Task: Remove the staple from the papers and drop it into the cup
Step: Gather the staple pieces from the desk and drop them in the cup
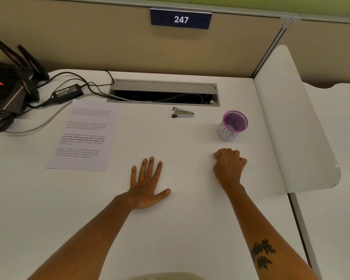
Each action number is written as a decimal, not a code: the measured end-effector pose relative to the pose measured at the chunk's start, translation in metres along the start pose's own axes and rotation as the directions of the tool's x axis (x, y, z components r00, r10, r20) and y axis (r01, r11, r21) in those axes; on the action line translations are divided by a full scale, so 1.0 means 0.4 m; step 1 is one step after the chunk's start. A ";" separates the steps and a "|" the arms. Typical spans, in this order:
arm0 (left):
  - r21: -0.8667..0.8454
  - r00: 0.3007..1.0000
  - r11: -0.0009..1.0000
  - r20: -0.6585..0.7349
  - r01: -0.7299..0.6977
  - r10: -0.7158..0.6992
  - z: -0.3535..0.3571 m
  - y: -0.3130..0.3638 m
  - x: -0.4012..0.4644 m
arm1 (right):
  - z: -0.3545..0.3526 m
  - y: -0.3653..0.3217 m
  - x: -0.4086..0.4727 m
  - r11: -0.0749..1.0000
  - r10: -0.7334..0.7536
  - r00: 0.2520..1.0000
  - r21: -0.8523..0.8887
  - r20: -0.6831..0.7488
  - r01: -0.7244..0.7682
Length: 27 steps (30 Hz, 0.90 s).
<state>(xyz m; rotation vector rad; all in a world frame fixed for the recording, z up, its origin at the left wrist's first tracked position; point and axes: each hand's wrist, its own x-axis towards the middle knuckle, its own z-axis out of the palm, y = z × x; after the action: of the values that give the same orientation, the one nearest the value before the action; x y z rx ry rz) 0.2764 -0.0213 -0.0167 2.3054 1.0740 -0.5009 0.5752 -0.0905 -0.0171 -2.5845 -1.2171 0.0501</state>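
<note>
The printed papers (85, 136) lie flat on the white desk at the left; I cannot make out the staple on them. A small metal staple remover (182, 113) rests at the back centre. The cup (231, 126), white with a purple rim, stands upright at the right. My left hand (147, 184) lies flat on the desk with fingers spread, to the right of the papers. My right hand (228, 166) rests as a closed fist just in front of the cup, with nothing visible in it.
An open cable tray (164, 93) runs along the back of the desk. A black router (6, 89), a power brick (68, 93) and cables crowd the back left corner. A white divider panel (297, 126) borders the desk's right edge.
</note>
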 end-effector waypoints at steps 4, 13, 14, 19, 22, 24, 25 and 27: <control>0.006 1.000 1.000 0.004 0.001 -0.001 -0.001 0.000 -0.002 | -0.095 -0.011 0.044 0.984 0.070 0.997 0.164 -0.032 -0.064; 0.002 1.000 1.000 0.016 0.002 -0.002 0.000 -0.004 0.001 | -0.235 -0.006 0.267 0.963 0.081 0.991 0.266 -0.108 -0.050; 0.003 1.000 1.000 0.016 0.002 -0.002 0.000 -0.004 0.002 | -0.235 -0.001 0.283 0.960 0.078 0.992 0.275 -0.100 -0.048; -0.007 1.000 1.000 0.014 0.000 0.000 -0.001 -0.003 0.003 | -0.257 0.009 0.299 0.971 0.009 0.995 0.240 -0.104 0.016; -0.009 1.000 1.000 0.017 -0.001 0.001 -0.002 -0.004 0.003 | -0.269 0.009 0.296 0.981 -0.038 0.995 0.187 -0.091 0.055; -0.003 1.000 1.000 0.016 0.002 -0.002 -0.001 -0.004 0.004 | -0.275 0.003 0.292 0.984 -0.042 0.992 0.166 -0.115 0.061; -0.001 1.000 1.000 0.016 0.002 -0.002 -0.001 -0.004 0.004 | -0.277 -0.001 0.290 0.984 -0.026 0.990 0.171 -0.139 0.050; -0.003 1.000 1.000 0.016 0.001 -0.001 -0.001 -0.004 0.004 | -0.277 -0.007 0.286 0.980 0.019 0.986 0.198 -0.168 0.015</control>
<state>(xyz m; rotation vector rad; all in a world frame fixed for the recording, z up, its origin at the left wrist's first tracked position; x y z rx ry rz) 0.2761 -0.0193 -0.0179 2.2949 1.0675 -0.5172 0.6632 -0.0285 0.1002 -2.3648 -1.0895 -0.0448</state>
